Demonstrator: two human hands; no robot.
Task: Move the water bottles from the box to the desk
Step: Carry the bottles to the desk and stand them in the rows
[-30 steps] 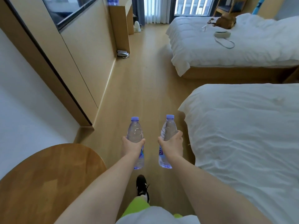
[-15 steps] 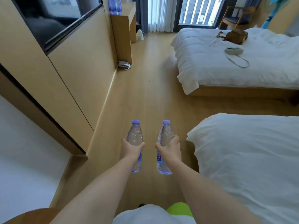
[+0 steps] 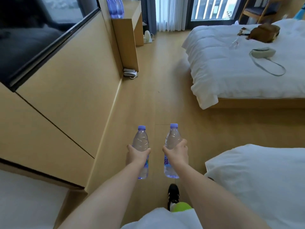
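I hold two clear water bottles with purple caps upright in front of me, above the wooden floor. My left hand (image 3: 137, 154) grips the left bottle (image 3: 141, 141) around its middle. My right hand (image 3: 176, 152) grips the right bottle (image 3: 172, 138) the same way. Far ahead on the left stands a wooden desk (image 3: 128, 30) with several purple-tinted bottles (image 3: 115, 7) on its top. The box is not in view.
A long wooden wall unit (image 3: 69, 90) with a dark screen (image 3: 33, 38) runs along the left. Two white beds lie on the right, the near one (image 3: 257, 179) and the far one (image 3: 239, 66) with bags on it. A telephone (image 3: 130, 73) and a kettle (image 3: 147, 36) sit on the floor by the desk.
I have walked forward along the aisle: the round table at lower left dropped out of view, the desk and far bed came closer. Both hands still hold their bottles.
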